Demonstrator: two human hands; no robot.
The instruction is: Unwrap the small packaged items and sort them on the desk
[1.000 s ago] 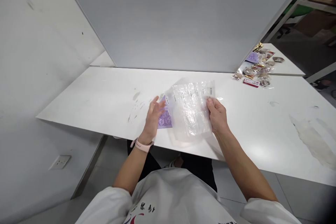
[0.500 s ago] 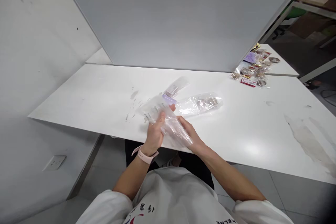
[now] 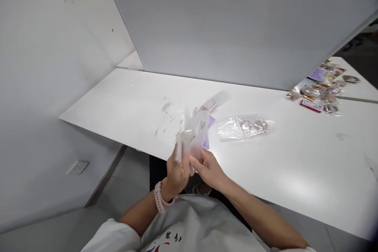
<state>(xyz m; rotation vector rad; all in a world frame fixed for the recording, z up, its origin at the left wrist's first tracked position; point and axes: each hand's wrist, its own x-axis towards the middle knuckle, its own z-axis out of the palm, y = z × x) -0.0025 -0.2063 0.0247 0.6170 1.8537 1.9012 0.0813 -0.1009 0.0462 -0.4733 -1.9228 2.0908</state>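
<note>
A translucent plastic bag (image 3: 196,136) with faint print is bunched upright between both hands, over the table's front edge. My left hand (image 3: 178,169), with a pink band on the wrist, is closed round its left side. My right hand (image 3: 209,168) pinches its lower right part between thumb and fingers. Just behind the bag lies a purple card (image 3: 208,132), partly covered by it. Beyond that is a small clear packet (image 3: 213,103). To the right, a long clear bag (image 3: 243,126) lies flat with small brownish items in its right end.
A pile of clear-wrapped small items (image 3: 327,86) sits at the far right of the white table (image 3: 141,98), beside a red and white card (image 3: 311,106). A tall grey panel (image 3: 224,27) rises along the back edge. A wall stands at the left.
The bag has gone from slanting flat across my hands to bunched and upright. My right hand has drawn in close to the left. The view has shifted left.
</note>
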